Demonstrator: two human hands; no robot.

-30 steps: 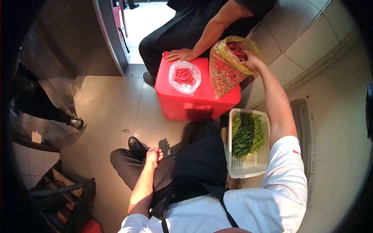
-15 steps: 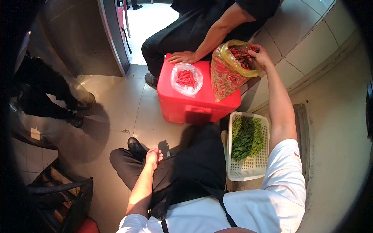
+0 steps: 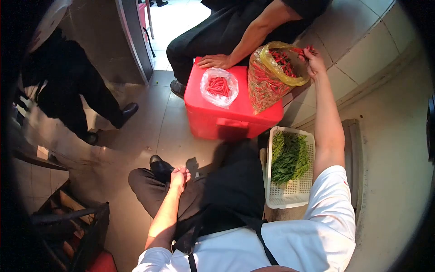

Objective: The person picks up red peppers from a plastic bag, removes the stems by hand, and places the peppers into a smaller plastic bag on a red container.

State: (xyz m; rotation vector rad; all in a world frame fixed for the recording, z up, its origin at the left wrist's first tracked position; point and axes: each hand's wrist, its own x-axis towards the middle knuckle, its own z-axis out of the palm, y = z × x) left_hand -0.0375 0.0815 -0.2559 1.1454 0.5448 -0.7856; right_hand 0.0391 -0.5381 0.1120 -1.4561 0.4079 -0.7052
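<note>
My right hand (image 3: 314, 62) is raised at the far edge of a clear bag (image 3: 264, 86) with a yellow rim. Its fingers are closed on a few red chilies (image 3: 309, 51), just outside the bag's mouth. More red chilies (image 3: 282, 63) fill the bag, which stands tilted on a red cooler box (image 3: 206, 120). To its left, a small clear plastic bag (image 3: 233, 93) lies spread around a pile of red chilies (image 3: 218, 86). My left hand (image 3: 180, 177) rests by my knee with its fingers curled; whatever they hold, if anything, is hidden.
A white plastic basket (image 3: 290, 201) of leafy greens (image 3: 290, 158) stands right of my legs. Across the cooler box sits a person in dark clothes, with a hand (image 3: 215, 61) on its lid. Another person in black (image 3: 63, 86) stands at left. A tiled wall borders the right.
My right hand has come up out of the bag's mouth, now with red chilies in its fingers. The person at left has stepped closer. My left hand stays where it was.
</note>
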